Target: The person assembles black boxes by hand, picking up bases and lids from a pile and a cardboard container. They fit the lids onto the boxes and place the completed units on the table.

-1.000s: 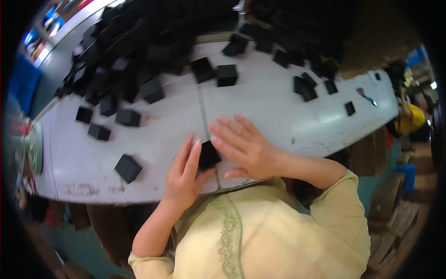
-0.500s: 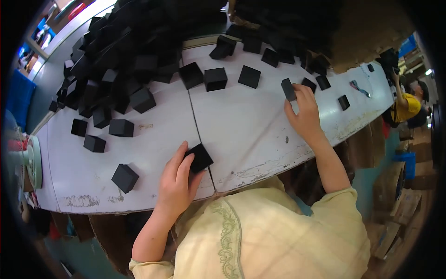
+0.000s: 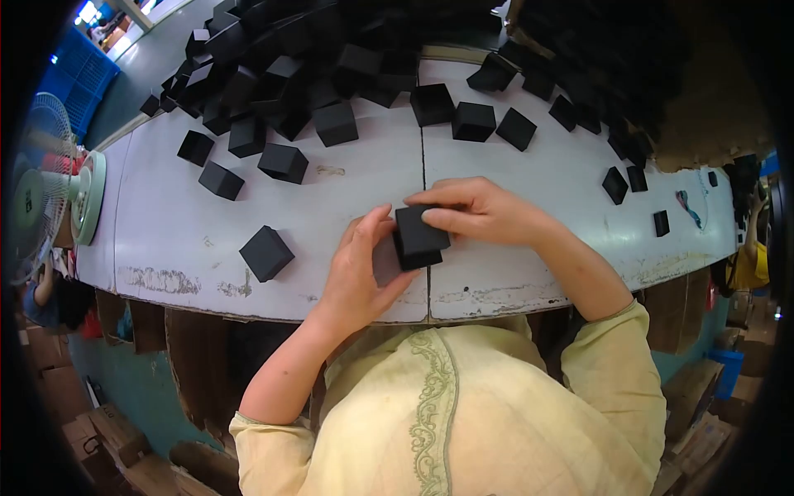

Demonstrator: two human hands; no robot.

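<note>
My left hand point(image 3: 360, 269) grips a small black box point(image 3: 405, 258) near the front edge of the white table point(image 3: 513, 281). My right hand point(image 3: 480, 213) holds a flat black lid point(image 3: 420, 229) and presses it down on top of that box. The two black pieces touch between my hands. A single black box point(image 3: 266, 253) sits to the left of my left hand.
A big heap of black boxes point(image 3: 289, 58) covers the back of the table. Loose black boxes point(image 3: 473, 121) and small flat lids point(image 3: 615, 184) lie scattered to the right. A white fan point(image 3: 58, 198) stands at the left end. Another person in yellow point(image 3: 748, 264) is at the far right.
My right hand came back from the far right with a black lid and set it on the box in my left hand. The view shifted, bringing the fan into sight.
</note>
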